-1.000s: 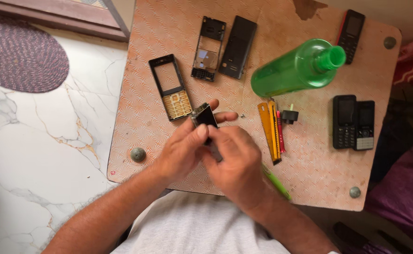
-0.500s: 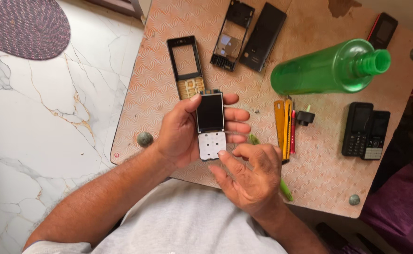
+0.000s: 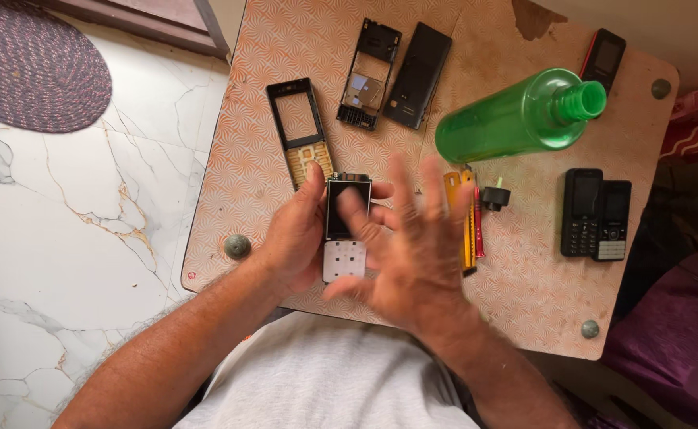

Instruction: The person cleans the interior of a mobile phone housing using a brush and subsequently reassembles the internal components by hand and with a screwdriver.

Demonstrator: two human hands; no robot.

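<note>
White marble floor (image 3: pixel 71 238) with a purple woven mat (image 3: pixel 31 67) at upper left; over it sits a small orange-patterned counter (image 3: pixel 261 143), near edge against the person's lap. Green plastic bottle (image 3: pixel 516 117) lies on its side upper right, neck toward the far-right corner. Far middle: open phone chassis (image 3: pixel 369 75) and black back cover (image 3: pixel 418 75) side by side; front frame with gold keypad (image 3: pixel 303 133) to their left. Two dark handsets (image 3: pixel 597 214) at right, one more (image 3: pixel 603 57) by the far edge. Yellow and red tools (image 3: pixel 464 222) plus a small black plug (image 3: pixel 493 196) lie just right of the hands. Stripped phone body (image 3: pixel 345 229) is upright in the left hand (image 3: pixel 297 238), long axis pointing away from the person, screen up, white keypad membrane at the near end; grip closed around its left side, thumb on top edge. Right hand (image 3: pixel 412 254) hovers over its right half, fingers spread, holding nothing; motion-blurred, so contact probably none but unclear. Open counter left of the left hand, near the round bolt cap (image 3: pixel 237 245).
</note>
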